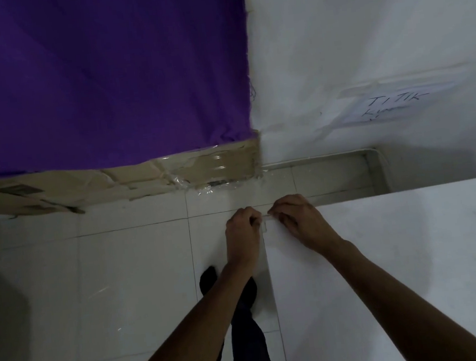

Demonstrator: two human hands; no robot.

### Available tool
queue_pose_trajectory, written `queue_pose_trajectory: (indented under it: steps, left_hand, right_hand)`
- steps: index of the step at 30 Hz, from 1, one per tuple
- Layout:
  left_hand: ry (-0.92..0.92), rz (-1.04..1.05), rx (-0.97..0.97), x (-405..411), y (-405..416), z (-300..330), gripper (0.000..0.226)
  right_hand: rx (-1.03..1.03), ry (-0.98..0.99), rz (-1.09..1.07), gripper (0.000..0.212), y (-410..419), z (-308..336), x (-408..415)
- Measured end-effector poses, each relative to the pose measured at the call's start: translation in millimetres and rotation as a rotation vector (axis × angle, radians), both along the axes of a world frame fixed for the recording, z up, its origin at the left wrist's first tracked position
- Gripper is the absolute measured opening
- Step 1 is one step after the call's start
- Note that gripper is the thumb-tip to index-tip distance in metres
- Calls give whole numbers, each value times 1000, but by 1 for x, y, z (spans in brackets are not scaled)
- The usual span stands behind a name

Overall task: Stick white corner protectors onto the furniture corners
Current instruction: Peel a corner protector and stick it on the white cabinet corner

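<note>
A white table (401, 266) fills the lower right, with its far left corner near the middle of the view. A small pale corner protector (265, 221) sits at that corner, mostly covered by fingers. My left hand (243, 232) pinches it from the left side of the corner. My right hand (297, 221) reaches over the tabletop and pinches it from the right with curled fingers. How fully the protector sits against the corner is hidden.
White floor tiles (137, 264) lie below and to the left. A purple cloth (102, 77) hangs over a taped cardboard panel (171, 172). A white wall (362, 35) carries a handwritten paper label (390, 102). My dark-clothed leg (246, 326) stands by the table edge.
</note>
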State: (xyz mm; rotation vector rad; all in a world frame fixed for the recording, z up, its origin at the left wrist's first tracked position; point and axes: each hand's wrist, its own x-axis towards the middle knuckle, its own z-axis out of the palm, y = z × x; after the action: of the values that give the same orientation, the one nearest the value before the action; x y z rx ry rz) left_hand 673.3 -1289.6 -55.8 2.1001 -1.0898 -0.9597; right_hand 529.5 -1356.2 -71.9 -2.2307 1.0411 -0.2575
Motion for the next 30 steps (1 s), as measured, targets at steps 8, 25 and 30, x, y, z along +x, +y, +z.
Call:
queue_pose_trajectory:
  steps: [8,25,30]
  left_hand:
    - [113,-103,91,13,14,5,50]
    - [294,-160,344,27,4,15,56]
    - [301,-142,349,21,4,19,53]
  right_hand:
    - [-67,420,14,61,52,5,-14]
    - [0,521,30,61,48,20,2]
    - [-23,539,40,61,47,24,6]
